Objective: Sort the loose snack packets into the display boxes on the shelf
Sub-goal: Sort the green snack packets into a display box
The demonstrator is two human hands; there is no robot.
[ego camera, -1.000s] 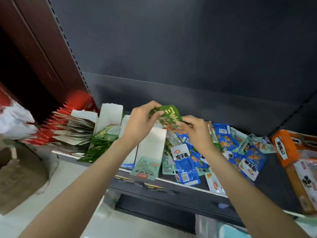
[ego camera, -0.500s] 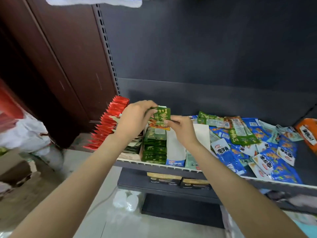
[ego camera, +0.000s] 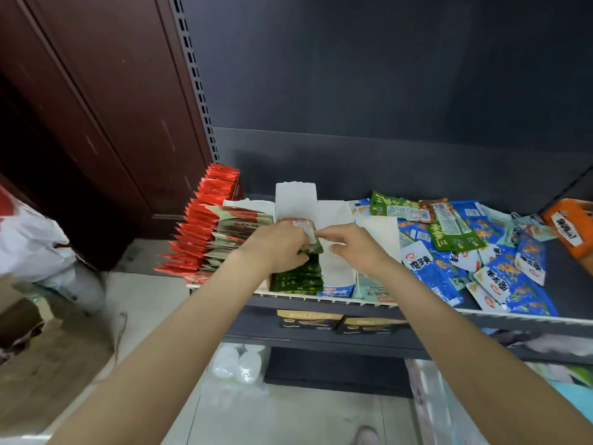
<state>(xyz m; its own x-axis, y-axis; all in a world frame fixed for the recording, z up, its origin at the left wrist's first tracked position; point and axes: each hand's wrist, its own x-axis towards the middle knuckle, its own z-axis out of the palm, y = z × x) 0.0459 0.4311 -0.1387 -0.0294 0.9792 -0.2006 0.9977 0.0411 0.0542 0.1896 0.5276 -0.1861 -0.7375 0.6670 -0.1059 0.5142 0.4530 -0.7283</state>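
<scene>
My left hand grips a green snack packet over the display box of green packets at the shelf's front. My right hand hovers just right of the packet with fingers loosely curled, its fingertips near the packet's top edge; contact is unclear. To the right stand a white box with a blue front and a pale green box. Loose blue packets and green packets lie heaped on the shelf's right side.
Rows of red packets and beige packets fill boxes at the shelf's left end. An orange box sits at the far right. A dark wooden panel stands left of the shelf. Cardboard lies on the floor.
Both hands have lowered the green packet from above the boxes down onto the row of green packets. The camera has moved closer and shifted left.
</scene>
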